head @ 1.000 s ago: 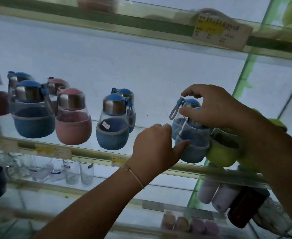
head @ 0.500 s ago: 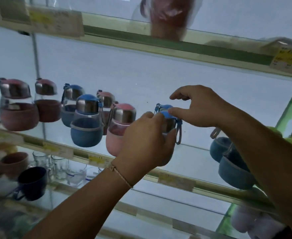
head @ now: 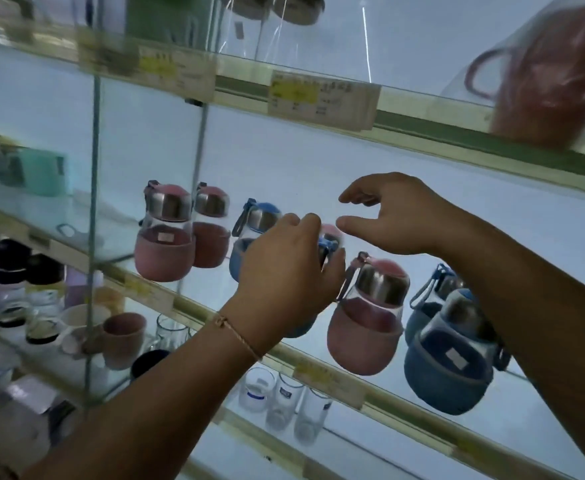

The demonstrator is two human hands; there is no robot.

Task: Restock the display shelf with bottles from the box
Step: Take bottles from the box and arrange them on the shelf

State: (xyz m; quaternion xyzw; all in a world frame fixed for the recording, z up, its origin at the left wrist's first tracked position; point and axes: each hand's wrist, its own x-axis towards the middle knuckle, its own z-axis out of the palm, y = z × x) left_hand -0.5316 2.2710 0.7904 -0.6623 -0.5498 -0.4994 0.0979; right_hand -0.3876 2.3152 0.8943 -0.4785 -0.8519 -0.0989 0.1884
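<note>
Gripping a blue bottle (head: 328,244) with my left hand (head: 284,271), fingers curled round it so most of it's hidden and only the blue cap pokes out on the thumb side. It's at the glass shelf (head: 194,308), but I can't tell if it's actually sitting on it. My right hand (head: 398,220) hovers just above and right of the left one, fingers loose and spread, holding nothing. A pink bottle (head: 367,323) stands just right of my left hand, and another blue one (head: 450,362) sits under my right forearm.
</note>
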